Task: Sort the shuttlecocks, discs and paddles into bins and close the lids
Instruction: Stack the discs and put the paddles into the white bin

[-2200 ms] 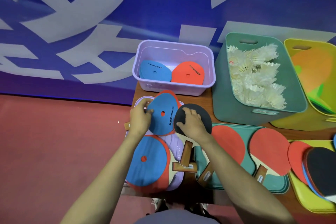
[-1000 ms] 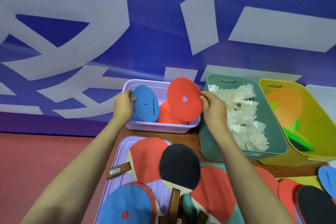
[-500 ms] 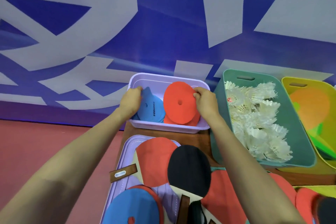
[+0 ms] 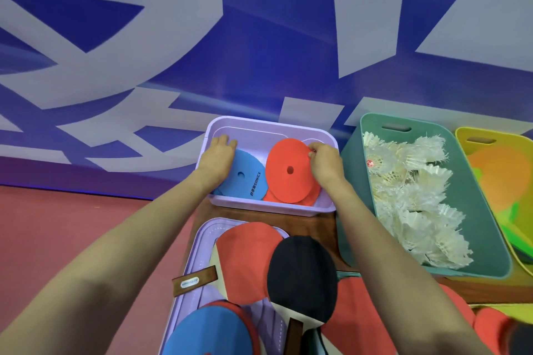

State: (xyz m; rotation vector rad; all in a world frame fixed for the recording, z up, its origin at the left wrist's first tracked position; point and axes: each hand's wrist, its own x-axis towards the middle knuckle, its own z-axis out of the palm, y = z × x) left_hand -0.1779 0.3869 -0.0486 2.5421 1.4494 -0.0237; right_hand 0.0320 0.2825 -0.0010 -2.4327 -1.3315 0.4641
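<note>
The red disc (image 4: 288,171) stood tilted inside the lilac bin (image 4: 271,123), its lower edge down on other red discs and its left edge overlapping the blue disc (image 4: 246,180), which lay flat in the bin's left half. The right hand (image 4: 324,166) pinched the red disc's upper right rim, fingertips curled tight against the thumb. The left hand (image 4: 217,154) rested on the blue disc's far left edge, its fingers close together, fairly straight and pointing at the bin's far wall. The bin sat at the back of the wooden table (image 4: 328,229). Just in front of it lay the lilac lid (image 4: 196,262), bearing a red paddle (image 4: 245,262), a black paddle (image 4: 302,277) that overlapped the red one's right side, and a second blue disc (image 4: 210,331) at the near edge of the view. To the right, the green bin (image 4: 478,245) held a heap of white shuttlecocks (image 4: 412,196), and the yellow bin (image 4: 461,135) stood just beside it, cut off by the frame. A blue and white banner (image 4: 259,37) rose behind the table, above red floor (image 4: 57,225).
</note>
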